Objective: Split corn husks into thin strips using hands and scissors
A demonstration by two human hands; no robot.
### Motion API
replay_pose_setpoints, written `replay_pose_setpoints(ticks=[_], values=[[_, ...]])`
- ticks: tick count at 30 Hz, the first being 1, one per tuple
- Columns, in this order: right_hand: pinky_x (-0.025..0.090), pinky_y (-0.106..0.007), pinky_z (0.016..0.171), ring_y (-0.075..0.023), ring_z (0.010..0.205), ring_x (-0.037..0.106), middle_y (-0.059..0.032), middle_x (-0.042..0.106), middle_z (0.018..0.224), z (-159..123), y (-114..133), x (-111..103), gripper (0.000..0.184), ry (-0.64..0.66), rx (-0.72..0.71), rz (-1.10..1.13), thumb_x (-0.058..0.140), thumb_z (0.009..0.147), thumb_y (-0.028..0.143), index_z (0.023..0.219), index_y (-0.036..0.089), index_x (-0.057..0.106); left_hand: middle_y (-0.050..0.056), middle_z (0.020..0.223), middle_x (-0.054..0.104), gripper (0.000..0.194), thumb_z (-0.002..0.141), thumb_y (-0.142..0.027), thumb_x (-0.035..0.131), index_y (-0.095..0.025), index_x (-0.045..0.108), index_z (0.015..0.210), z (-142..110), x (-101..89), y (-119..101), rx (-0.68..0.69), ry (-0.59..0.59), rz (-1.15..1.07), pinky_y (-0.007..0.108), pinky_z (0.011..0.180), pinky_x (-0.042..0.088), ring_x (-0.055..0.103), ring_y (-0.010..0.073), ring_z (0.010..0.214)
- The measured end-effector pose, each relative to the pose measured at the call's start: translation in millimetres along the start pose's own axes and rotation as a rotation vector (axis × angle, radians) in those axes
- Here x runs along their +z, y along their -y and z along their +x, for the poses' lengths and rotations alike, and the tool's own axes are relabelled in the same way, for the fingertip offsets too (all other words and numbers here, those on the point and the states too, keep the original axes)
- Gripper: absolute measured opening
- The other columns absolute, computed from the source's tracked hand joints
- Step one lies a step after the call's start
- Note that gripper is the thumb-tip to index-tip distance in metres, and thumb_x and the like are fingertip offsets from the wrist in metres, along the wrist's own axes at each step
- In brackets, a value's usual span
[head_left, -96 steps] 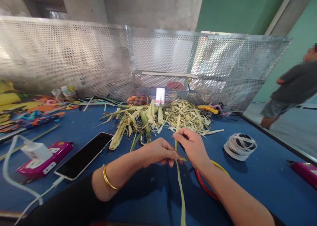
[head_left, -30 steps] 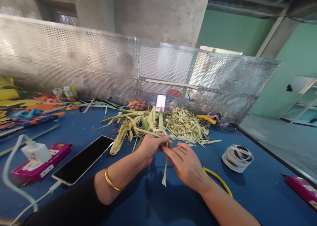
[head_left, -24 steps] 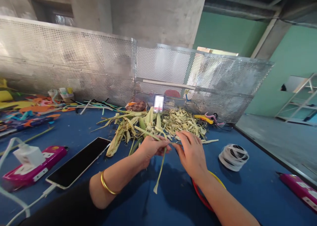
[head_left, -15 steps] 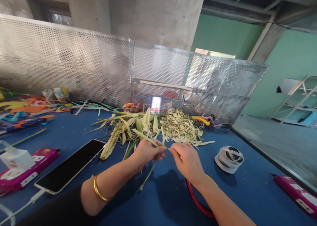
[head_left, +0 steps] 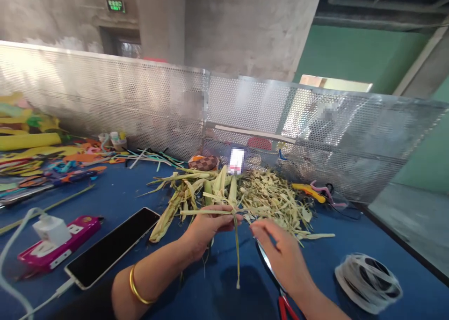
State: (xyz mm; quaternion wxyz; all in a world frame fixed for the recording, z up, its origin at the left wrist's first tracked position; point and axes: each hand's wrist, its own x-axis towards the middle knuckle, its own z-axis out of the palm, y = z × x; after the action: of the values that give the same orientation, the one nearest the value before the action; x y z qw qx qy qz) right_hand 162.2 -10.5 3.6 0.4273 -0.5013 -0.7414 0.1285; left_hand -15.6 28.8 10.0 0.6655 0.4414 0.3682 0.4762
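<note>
My left hand is closed in a pinch on pale green corn husk strips that are tied in a knot at its fingertips. One strip end hangs down from the knot toward the blue table. My right hand hovers just right of the knot, fingers loosely stretched toward it and holding nothing. Under that hand lie scissors, blade pointing up-left, red handles near my wrist.
A heap of shredded husk and whole husk leaves lies behind my hands. To the left are a phone and a pink power strip with a white charger. A roll of white bands sits at right. A perforated metal screen backs the table.
Both hands were pinching the strip and pulling a knot tight. Now my right hand has let go and dropped to the lower right, while my left keeps the knotted strips. The view has shifted.
</note>
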Motion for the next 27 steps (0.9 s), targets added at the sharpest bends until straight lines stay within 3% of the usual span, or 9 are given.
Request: replay_pose_setpoints(ticks=[2,4,8,13,15,19,21,24,27], values=[[0.047,-0.026,0.062,-0.0171,0.070,0.062,-0.0026,0.067,0.073,-6.5,-0.9,16.8,0.031,0.213,0.176,0.261,0.047,0.090,0.046,0.080,0.020,0.061,0.011,0.085,0.073,0.032,0.059,-0.028,0.076,-0.013,0.067,0.085,0.8,1.5,2.6,-0.001,0.020,0.035,0.032,0.082,0.049,0.067,0.0212,0.085],[0.048,-0.027,0.064,-0.0175,0.069,0.063,-0.0028,0.067,0.070,-12.1,-1.0,31.2,0.036,0.297,0.292,0.418,0.050,0.085,0.052,0.075,0.019,0.060,0.010,0.082,0.073,0.031,0.059,-0.028,0.075,-0.012,0.068,0.084,0.9,4.1,6.2,-0.018,0.022,0.065,0.031,0.078,0.050,0.067,0.0195,0.078],[0.043,-0.025,0.055,-0.0145,0.051,0.057,0.0005,0.059,0.050,-19.6,-0.3,40.1,0.041,0.270,0.391,0.396,0.044,0.087,0.053,0.065,0.020,0.055,0.007,0.072,0.072,0.020,0.061,-0.026,0.072,-0.013,0.068,0.075,-1.3,9.5,11.7,-0.017,-0.036,0.133,0.027,0.069,0.049,0.062,0.0146,0.065],[0.034,-0.025,0.052,-0.0134,0.052,0.050,0.0007,0.054,0.053,-26.6,2.4,28.0,0.038,0.265,0.154,0.143,0.040,0.091,0.043,0.059,0.022,0.043,0.004,0.063,0.068,0.007,0.060,-0.020,0.070,-0.014,0.067,0.062,-6.0,13.1,13.5,0.040,-0.088,0.191,0.023,0.063,0.047,0.059,0.0128,0.061],[0.033,-0.025,0.053,-0.0132,0.052,0.050,0.0008,0.054,0.054,-26.9,2.6,24.3,0.038,0.276,0.132,0.104,0.039,0.091,0.042,0.059,0.022,0.041,0.004,0.064,0.068,0.008,0.060,-0.022,0.070,-0.014,0.067,0.062,-6.9,13.4,13.1,0.049,-0.097,0.185,0.023,0.062,0.047,0.060,0.0136,0.061],[0.034,-0.024,0.050,-0.0122,0.046,0.049,0.0035,0.051,0.048,-23.4,-1.8,20.6,0.038,0.332,0.319,0.193,0.036,0.092,0.046,0.064,0.022,0.046,0.005,0.065,0.068,0.014,0.064,-0.026,0.069,-0.014,0.068,0.070,-6.8,12.5,12.1,0.010,-0.055,0.143,0.026,0.064,0.048,0.063,0.0154,0.064],[0.033,-0.024,0.048,-0.0118,0.044,0.045,0.0051,0.047,0.045,-21.5,-5.1,18.5,0.036,0.297,0.364,0.226,0.039,0.090,0.048,0.067,0.022,0.050,0.006,0.072,0.070,0.017,0.064,-0.021,0.066,-0.014,0.069,0.078,-6.0,11.6,12.4,-0.010,-0.018,0.107,0.027,0.065,0.049,0.064,0.0163,0.067],[0.031,-0.023,0.046,-0.0109,0.041,0.039,0.0071,0.041,0.040,-18.2,-8.2,13.9,0.035,0.199,0.387,0.295,0.046,0.086,0.051,0.073,0.021,0.056,0.006,0.083,0.072,0.035,0.059,-0.008,0.058,-0.015,0.068,0.092,-2.8,8.7,12.7,-0.036,0.061,0.042,0.029,0.068,0.050,0.067,0.0183,0.072],[0.028,-0.023,0.043,-0.0084,0.037,0.029,0.0096,0.032,0.037,-13.8,-6.9,8.8,0.038,0.198,0.471,0.518,0.051,0.081,0.054,0.072,0.019,0.059,0.008,0.095,0.071,0.043,0.057,-0.004,0.056,-0.016,0.066,0.097,3.1,2.1,11.0,-0.093,0.188,-0.045,0.030,0.070,0.051,0.068,0.0217,0.082]])
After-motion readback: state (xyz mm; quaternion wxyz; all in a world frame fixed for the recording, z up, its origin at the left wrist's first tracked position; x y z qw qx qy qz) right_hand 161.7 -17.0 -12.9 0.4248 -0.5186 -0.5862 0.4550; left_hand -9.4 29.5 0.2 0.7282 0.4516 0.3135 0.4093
